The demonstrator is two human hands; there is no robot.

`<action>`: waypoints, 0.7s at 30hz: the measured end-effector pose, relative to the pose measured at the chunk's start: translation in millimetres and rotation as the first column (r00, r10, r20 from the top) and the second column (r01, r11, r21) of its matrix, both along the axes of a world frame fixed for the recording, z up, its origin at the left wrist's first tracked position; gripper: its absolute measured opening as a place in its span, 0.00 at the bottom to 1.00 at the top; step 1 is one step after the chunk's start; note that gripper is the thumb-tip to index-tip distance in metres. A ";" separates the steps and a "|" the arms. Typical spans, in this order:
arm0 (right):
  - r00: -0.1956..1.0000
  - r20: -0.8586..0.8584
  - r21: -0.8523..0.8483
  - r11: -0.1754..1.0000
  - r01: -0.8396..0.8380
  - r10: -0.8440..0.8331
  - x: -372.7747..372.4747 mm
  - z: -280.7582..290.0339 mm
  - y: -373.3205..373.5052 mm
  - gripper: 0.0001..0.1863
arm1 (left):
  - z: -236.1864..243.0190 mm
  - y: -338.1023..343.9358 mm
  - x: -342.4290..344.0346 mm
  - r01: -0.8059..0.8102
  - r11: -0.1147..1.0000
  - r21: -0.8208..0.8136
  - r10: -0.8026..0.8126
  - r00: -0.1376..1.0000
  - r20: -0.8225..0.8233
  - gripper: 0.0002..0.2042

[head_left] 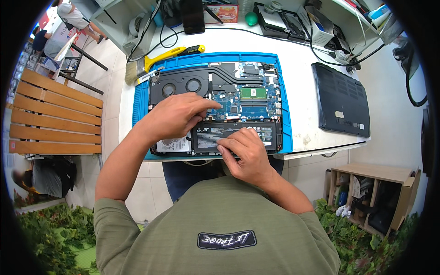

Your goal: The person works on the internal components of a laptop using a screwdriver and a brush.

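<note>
An opened laptop base (260, 120) lies on a blue mat (286, 133), its insides facing up. My left hand (176, 114) reaches over it with the index finger stretched onto the blue circuit board (222, 98); the other fingers curl beneath. My right hand (247, 153) rests over the black battery (206, 137) at the near side, fingers bent and thumb close to the index fingertip. Anything between those fingertips is hidden. Two round fans (193, 85), a green memory module (253, 93) and a drive (173, 145), partly covered by my left hand, show around my hands.
A yellow-handled brush (165, 57) lies at the mat's far left corner. To the right is a black laptop bottom cover (341, 101). Cables, a dark phone (192, 17) and a green ball-shaped thing (251, 19) sit at the back. A slatted wooden bench (57, 114) stands left.
</note>
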State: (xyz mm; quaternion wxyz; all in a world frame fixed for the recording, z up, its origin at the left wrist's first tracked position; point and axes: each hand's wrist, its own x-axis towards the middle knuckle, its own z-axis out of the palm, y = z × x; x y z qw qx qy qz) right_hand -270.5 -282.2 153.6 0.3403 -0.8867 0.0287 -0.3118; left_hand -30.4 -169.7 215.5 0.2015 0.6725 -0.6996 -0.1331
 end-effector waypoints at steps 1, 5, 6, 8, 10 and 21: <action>1.000 -0.002 -0.006 1.000 0.001 -0.001 0.1 0.4 0.0 0.07 | 1.9 -2.2 1.2 0.023 1.000 0.018 -0.023 1.000 0.015 0.29; 1.000 -0.007 -0.027 1.000 0.003 -0.003 0.6 -0.5 0.3 0.06 | 6.3 -13.2 5.8 0.090 0.990 0.106 -0.098 0.993 0.072 0.29; 1.000 -0.007 -0.032 0.999 0.004 -0.005 0.6 -0.9 0.4 0.06 | 7.4 -15.9 6.0 0.103 0.986 0.132 -0.115 0.990 0.087 0.29; 1.000 -0.012 -0.030 1.000 0.002 -0.003 0.1 -1.8 0.0 0.07 | 13.1 -19.7 3.0 0.097 0.980 0.173 -0.117 0.987 0.108 0.28; 1.000 -0.014 -0.028 1.000 0.000 -0.001 -0.2 -2.4 -0.5 0.07 | 15.9 -21.8 2.5 0.087 0.974 0.207 -0.113 0.987 0.119 0.29; 1.000 -0.002 -0.016 1.000 -0.002 0.002 1.1 -2.5 -0.1 0.07 | 16.2 -31.0 5.3 0.082 0.965 0.249 -0.114 0.986 0.117 0.38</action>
